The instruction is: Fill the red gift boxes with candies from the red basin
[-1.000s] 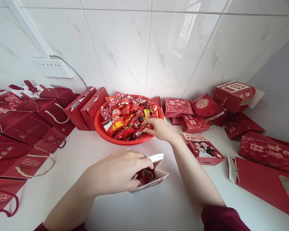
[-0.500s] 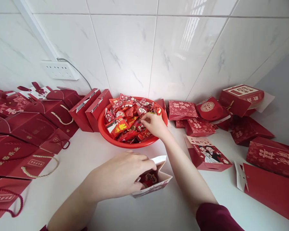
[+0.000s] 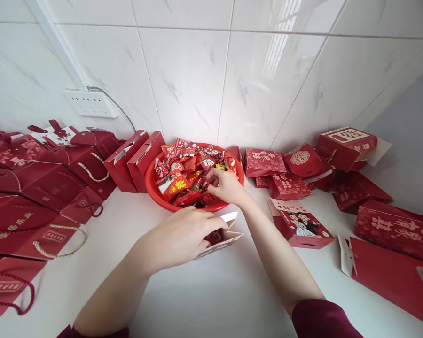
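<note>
Gripping, left hand point(image 3: 185, 237): thumb and fingers clamped at the mouth of one small open-topped card box with white inner walls point(image 3: 223, 246). Dark red wrapped piece point(image 3: 216, 236) inside, below the fingertips. Right hand point(image 3: 225, 186): apart from the left, fingers bent among the packets; whether they pinch one cannot be told.

Under and beyond the right fingers: shiny red film-wrapped packets point(image 3: 174, 184) heaped in a round red basin point(image 3: 151, 191), just ahead of the left hand.

Handling, judged: box light, fairly stiff, liable to crease; best held by its walls near the rim. Packets light, slippery; best pinched at the edges.

Left of the hands: dark red card cartons point(image 3: 38, 180) with cord handles, on a white bench point(image 3: 183, 300). Right of the hands: flat red card box with a printed couple point(image 3: 305, 225); behind it, patterned red card boxes point(image 3: 266, 162).

Writing: pale Chinese characters on cartons and boxes, yellow on one packet; no brand read with certainty.
</note>
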